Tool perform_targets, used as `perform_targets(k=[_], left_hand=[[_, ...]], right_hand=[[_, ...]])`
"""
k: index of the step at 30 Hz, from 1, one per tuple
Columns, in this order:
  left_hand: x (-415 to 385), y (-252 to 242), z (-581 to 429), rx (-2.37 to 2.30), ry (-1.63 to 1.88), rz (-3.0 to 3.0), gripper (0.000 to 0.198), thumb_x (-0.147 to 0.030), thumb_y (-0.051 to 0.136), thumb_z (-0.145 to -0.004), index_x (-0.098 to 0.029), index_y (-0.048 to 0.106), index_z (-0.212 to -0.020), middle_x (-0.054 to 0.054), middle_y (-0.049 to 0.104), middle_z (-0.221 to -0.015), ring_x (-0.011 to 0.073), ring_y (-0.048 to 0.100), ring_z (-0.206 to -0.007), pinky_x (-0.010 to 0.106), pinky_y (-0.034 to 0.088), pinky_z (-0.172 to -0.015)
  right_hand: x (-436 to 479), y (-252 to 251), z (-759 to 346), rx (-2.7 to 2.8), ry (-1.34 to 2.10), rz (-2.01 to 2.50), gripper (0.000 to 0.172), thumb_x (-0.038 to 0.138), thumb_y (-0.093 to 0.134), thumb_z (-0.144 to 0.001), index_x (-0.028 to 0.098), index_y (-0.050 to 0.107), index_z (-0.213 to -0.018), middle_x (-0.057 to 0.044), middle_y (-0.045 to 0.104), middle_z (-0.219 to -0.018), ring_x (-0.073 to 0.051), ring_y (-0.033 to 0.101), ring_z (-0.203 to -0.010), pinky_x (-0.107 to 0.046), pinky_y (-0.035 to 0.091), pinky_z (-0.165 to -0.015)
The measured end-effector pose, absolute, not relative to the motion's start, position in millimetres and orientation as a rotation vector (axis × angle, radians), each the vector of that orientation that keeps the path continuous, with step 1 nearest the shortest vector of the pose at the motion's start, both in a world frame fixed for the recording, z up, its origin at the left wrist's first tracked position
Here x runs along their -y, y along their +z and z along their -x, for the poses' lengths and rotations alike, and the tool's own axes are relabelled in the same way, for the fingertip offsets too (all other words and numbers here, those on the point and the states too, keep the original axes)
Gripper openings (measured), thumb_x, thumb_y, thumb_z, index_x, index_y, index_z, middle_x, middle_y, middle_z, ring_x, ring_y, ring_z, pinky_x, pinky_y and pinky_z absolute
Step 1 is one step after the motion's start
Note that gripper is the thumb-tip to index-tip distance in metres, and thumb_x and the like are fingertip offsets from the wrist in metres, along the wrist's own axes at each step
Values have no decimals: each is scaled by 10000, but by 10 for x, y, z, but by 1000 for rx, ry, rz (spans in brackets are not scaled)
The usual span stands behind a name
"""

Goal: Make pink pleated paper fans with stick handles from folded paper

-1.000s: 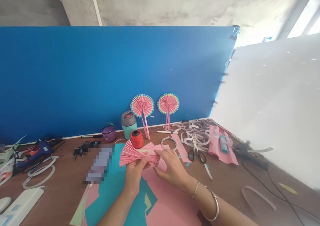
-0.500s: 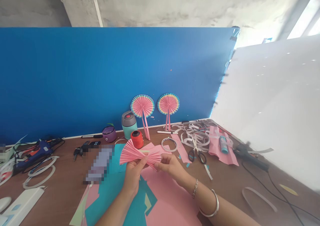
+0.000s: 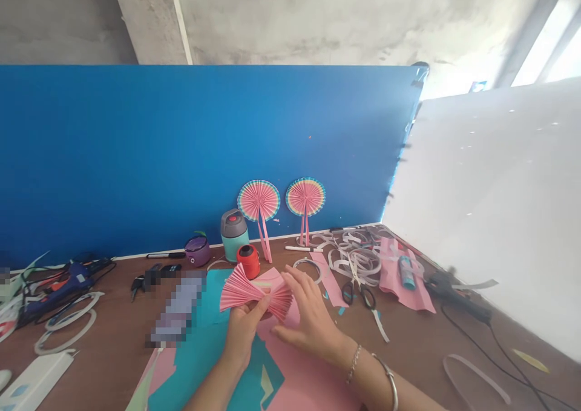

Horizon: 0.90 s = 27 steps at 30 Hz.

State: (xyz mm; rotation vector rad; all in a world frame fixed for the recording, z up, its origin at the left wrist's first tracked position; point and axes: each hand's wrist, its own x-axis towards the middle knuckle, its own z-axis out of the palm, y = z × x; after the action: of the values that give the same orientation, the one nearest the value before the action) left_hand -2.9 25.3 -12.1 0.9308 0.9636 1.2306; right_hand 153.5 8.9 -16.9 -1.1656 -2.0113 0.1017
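A pleated pink paper (image 3: 239,290), pinched at its middle and flared at both ends like a bow, is in my left hand (image 3: 245,326). The left thumb presses on the pinched middle from above, with the fingers underneath. My right hand (image 3: 311,311) is beside the flared right end, fingers stretched and apart from the thumb; whether a fingertip touches the pleats I cannot tell. Below both hands lie pink paper sheets (image 3: 308,368) and teal paper sheets (image 3: 195,350). Two round pleated fans, a left one (image 3: 258,200) and a right one (image 3: 305,197), lean on the blue partition.
Behind the hands stand a red container (image 3: 248,262), a teal jar (image 3: 235,235) and a purple pot (image 3: 197,250). Scissors (image 3: 358,284), white strip coils (image 3: 358,263) and a glue gun (image 3: 458,293) lie to the right. A blue glue gun (image 3: 77,281) and a power strip (image 3: 39,382) are at left.
My right hand has let go of the right end of the pleated paper and opened its fingers. The left hand keeps its pinch. The view has tilted slightly upward.
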Motion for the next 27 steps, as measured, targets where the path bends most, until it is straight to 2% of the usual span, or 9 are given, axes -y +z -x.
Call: perform_targets(k=[3,5,7,10,12,15,19,23,27], left_hand=[[-232,-135,-1,-938,1198,-966,406,-401,745,-634,-118,726,-925,113,734,-873,268,667,-861,360,525,-783],[-223,-152,-6,-921,1186,-981,398,-411,741,-632,-111,732,-894,118,732,-871,281,663,-872,378,523,-800],[-226,-189,0,-934,1190,-970,403,-423,747,-614,-111,733,-869,122,729,-892,289,654,-902,379,524,-810],[-263,-287,9,-995,1207,-962,390,-410,771,-574,-133,726,-845,113,720,-929,292,643,-933,370,527,-809],[-308,-360,2,-974,1256,-966,406,-399,803,-503,-158,718,-818,99,720,-905,296,650,-898,377,532,-776],[-378,-435,-16,-929,1262,-998,371,-363,828,-443,-177,714,-742,83,723,-811,302,649,-873,394,512,-811],[-451,-490,-7,-966,1284,-1049,286,-398,817,-453,-186,713,-614,92,714,-713,328,649,-817,420,493,-828],[-500,-548,49,-1061,1364,-1112,286,-446,802,-446,-212,730,-592,109,717,-715,338,648,-783,435,489,-819],[-527,-585,82,-1116,1339,-1054,295,-437,811,-419,-201,722,-571,100,700,-638,314,642,-684,408,503,-718]], right_hand=[[-83,-178,-1486,2091,-81,1173,584,284,607,-705,203,430,-1256,-124,404,-1377,-319,295,-1290,-490,230,-1030],[-91,-187,-1463,2074,-104,1193,420,218,569,-719,222,511,-1135,-98,507,-1274,-294,363,-1239,-452,259,-992],[-107,-207,-1457,2034,-67,1210,279,163,535,-722,214,556,-996,-68,612,-1052,-251,486,-1090,-402,304,-926],[-140,-260,-1472,1976,22,1197,105,116,505,-704,193,539,-767,-5,608,-735,-169,554,-757,-341,343,-812],[-157,-290,-1486,1945,78,1166,95,104,487,-714,188,530,-723,14,589,-656,-144,542,-665,-316,348,-764],[-155,-300,-1495,1902,204,1191,86,117,496,-723,183,546,-696,6,603,-642,-144,546,-645,-296,354,-712],[-122,-261,-1498,1862,466,1278,63,166,552,-713,179,605,-746,-33,657,-743,-175,583,-733,-300,387,-734],[-124,-237,-1510,1767,721,1324,211,166,542,-710,185,643,-895,-50,682,-896,-182,596,-833,-274,423,-744],[-157,-253,-1504,1691,829,1365,165,158,537,-710,165,658,-823,-42,686,-831,-165,593,-772,-254,429,-693]])
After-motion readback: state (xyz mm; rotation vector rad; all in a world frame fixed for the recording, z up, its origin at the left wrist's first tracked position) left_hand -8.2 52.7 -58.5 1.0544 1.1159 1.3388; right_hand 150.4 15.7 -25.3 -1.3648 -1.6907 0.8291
